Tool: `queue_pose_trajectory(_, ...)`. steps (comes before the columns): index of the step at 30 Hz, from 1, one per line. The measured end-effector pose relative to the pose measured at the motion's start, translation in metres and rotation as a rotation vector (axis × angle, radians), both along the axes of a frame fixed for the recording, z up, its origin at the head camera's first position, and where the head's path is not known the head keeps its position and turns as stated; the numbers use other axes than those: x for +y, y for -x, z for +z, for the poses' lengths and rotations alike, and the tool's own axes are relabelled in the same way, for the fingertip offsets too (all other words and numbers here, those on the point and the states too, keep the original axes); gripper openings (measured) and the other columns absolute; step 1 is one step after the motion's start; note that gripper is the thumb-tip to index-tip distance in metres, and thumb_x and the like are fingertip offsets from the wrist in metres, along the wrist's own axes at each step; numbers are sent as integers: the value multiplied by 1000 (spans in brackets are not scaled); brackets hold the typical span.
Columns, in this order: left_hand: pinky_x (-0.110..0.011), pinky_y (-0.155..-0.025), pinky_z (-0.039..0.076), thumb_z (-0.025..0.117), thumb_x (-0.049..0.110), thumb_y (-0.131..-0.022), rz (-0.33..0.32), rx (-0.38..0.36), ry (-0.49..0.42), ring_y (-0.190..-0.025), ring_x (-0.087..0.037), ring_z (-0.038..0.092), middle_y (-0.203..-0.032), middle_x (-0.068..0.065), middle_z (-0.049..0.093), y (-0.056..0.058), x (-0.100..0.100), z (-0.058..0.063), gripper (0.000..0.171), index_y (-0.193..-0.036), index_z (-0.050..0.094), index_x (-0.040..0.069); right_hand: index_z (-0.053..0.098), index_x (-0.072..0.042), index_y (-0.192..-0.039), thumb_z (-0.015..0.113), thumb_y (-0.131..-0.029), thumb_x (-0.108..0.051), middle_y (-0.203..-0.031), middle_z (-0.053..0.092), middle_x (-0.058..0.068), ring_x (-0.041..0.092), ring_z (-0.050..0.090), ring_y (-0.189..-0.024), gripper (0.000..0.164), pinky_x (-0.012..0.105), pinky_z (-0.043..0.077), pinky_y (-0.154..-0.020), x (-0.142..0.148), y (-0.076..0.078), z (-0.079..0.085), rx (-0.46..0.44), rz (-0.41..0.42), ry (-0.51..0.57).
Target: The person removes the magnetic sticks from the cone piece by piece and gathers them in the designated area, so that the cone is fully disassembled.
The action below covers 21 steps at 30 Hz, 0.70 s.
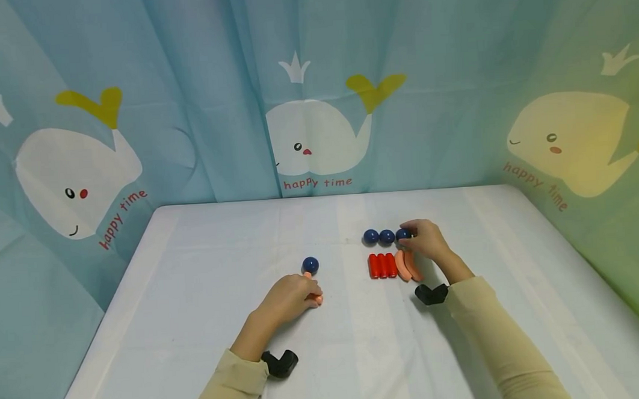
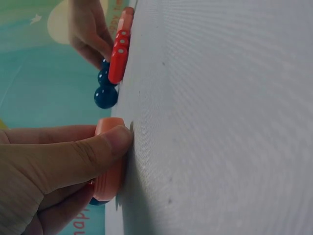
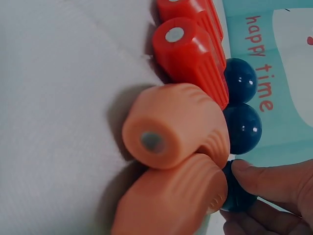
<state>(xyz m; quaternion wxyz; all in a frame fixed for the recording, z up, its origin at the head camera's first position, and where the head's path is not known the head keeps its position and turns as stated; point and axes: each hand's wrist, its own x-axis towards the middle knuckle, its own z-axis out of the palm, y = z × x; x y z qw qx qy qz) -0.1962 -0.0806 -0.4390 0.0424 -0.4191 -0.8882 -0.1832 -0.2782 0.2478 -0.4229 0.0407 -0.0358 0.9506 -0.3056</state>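
My left hand (image 1: 288, 299) pinches an orange ridged magnetic rod (image 2: 108, 180) between thumb and fingers, low over the white table. At the rod's far end is a blue ball (image 1: 310, 265), mostly hidden in the left wrist view; whether they touch I cannot tell for sure. With thumb and fingers, my right hand (image 1: 429, 242) grips the rightmost blue ball (image 3: 235, 192) of a row. Two more blue balls (image 1: 379, 237) sit to its left. Just nearer lie several red rods (image 1: 382, 266) side by side, and two curved orange rods (image 3: 171, 128) right of them.
The white-covered table (image 1: 196, 326) carries all the pieces. Behind it and along both sides hangs a blue-green curtain (image 1: 211, 96) printed with whales. A black wrist device (image 1: 280, 364) sits by the left cuff, another (image 1: 432, 294) by the right.
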Motion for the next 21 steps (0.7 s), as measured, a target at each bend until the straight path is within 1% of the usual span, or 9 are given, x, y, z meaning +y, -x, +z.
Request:
queue_pose_trajectory(5, -21, -61, 43, 72, 18, -79, 4, 7, 9, -61, -4, 48, -68, 10, 53, 0, 0, -1, 12, -71, 63, 17, 51, 12, -123, 64, -84, -5, -118, 53, 29, 41, 50, -106, 44, 50, 43, -88, 0, 0, 0, 0, 2, -4)
queue_pose_trajectory(9, -21, -61, 43, 72, 19, -80, 12, 8, 15, -62, -4, 49, -68, 10, 54, 0, 1, -1, 11, -72, 64, 17, 49, 12, -124, 66, -82, -4, -121, 51, 30, 44, 47, -110, 48, 50, 42, -89, 0, -2, 3, 9, 5, -4)
queue_pose_trajectory(12, -21, -61, 43, 71, 19, -80, 19, 12, 23, -61, -5, 48, -67, 10, 52, 0, 2, -1, 12, -71, 63, 17, 48, 13, -124, 66, -81, -5, -121, 50, 32, 46, 46, -110, 50, 52, 42, -89, 0, -7, 8, 39, 2, 1)
queue_pose_trajectory(14, -20, -60, 41, 71, 18, -81, 28, 17, 40, -60, -4, 46, -66, 11, 51, -1, 4, -1, 15, -69, 61, 18, 48, 13, -124, 66, -81, -4, -120, 50, 33, 47, 46, -110, 50, 52, 42, -87, 0, -12, 12, 84, -7, 10)
queue_pose_trajectory(17, -19, -58, 38, 69, 18, -83, 31, 26, 77, -58, -4, 42, -64, 11, 49, -6, 10, 2, 21, -65, 58, 18, 50, 12, -123, 66, -81, -2, -119, 52, 31, 46, 48, -109, 47, 53, 42, -87, -6, -22, 17, 187, -21, 41)
queue_pose_trajectory(19, -17, -57, 37, 68, 18, -84, 27, 47, 98, -56, -3, 40, -63, 12, 48, -11, 15, 4, 23, -64, 56, 17, 52, 10, -122, 67, -81, -1, -119, 53, 29, 44, 49, -109, 46, 53, 41, -88, -14, -31, 22, 248, -4, 74)
queue_pose_trajectory(21, -16, -55, 36, 67, 18, -85, 29, 76, 114, -55, -2, 39, -63, 12, 49, -15, 19, 5, 25, -63, 56, 18, 54, 9, -121, 69, -80, 0, -118, 54, 27, 43, 50, -108, 44, 52, 41, -89, -24, -38, 27, 298, 35, 101)
